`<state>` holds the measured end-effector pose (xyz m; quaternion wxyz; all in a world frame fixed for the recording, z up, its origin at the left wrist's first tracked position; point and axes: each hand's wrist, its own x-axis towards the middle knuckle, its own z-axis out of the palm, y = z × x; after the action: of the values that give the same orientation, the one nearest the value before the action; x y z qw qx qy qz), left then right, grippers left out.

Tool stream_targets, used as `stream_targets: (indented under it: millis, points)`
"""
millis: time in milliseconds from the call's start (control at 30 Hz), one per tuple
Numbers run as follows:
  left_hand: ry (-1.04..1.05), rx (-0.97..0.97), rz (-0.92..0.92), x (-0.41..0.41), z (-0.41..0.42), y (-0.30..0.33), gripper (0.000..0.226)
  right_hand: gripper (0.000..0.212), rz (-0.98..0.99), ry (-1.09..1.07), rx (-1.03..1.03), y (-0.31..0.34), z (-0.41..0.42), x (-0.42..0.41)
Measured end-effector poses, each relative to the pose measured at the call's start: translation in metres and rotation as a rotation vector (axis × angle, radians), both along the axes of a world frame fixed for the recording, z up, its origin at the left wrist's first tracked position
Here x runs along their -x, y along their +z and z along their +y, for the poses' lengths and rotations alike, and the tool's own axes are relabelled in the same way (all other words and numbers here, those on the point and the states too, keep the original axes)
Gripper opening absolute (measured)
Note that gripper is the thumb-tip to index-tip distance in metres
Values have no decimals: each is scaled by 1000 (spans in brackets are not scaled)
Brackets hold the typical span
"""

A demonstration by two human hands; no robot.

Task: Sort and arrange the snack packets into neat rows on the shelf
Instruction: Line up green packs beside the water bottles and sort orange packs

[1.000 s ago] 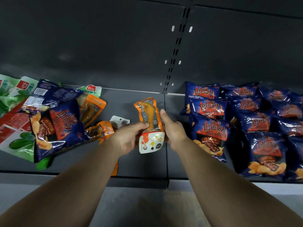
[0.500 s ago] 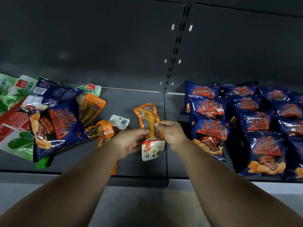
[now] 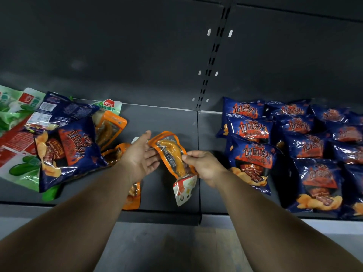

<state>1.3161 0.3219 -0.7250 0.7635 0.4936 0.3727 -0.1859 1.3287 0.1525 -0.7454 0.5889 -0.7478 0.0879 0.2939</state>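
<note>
— What is each hand doing?

— The right hand [image 3: 204,166] pinches an orange packet [image 3: 172,158] by its right edge, holding it tilted above the middle of the shelf [image 3: 169,122]. The left hand [image 3: 140,159] is released, palm up with fingers straight, just beside the packet's left edge; whether it touches I cannot tell.

— Any writing you can read?

— The blue chip bags [image 3: 253,160] on the right carry large Chinese characters on a red panel and small script that looks like "Barbecue Flavor". The print on the orange packet is too small to read.

— How do things lie?

— The blue bags stand overlapped in rows on the right. On the left is a loose heap [image 3: 64,146] of blue bags, more orange packets and green and white pouches [image 3: 19,169] with a red logo.

— Open room?

— Bare shelf shows between the heap and the rows, back to the rear panel. One orange packet [image 3: 132,199] lies near the front edge.
</note>
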Motion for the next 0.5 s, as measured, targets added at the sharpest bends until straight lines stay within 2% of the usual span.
stream_targets:
  millis: [167,500]
  points:
    - [84,28,37,-2,-6,-2,36,11,5,28,-3,0,0,3]
    - [89,3,70,-3,-8,1,22,10,5,55,-6,1,0,5]
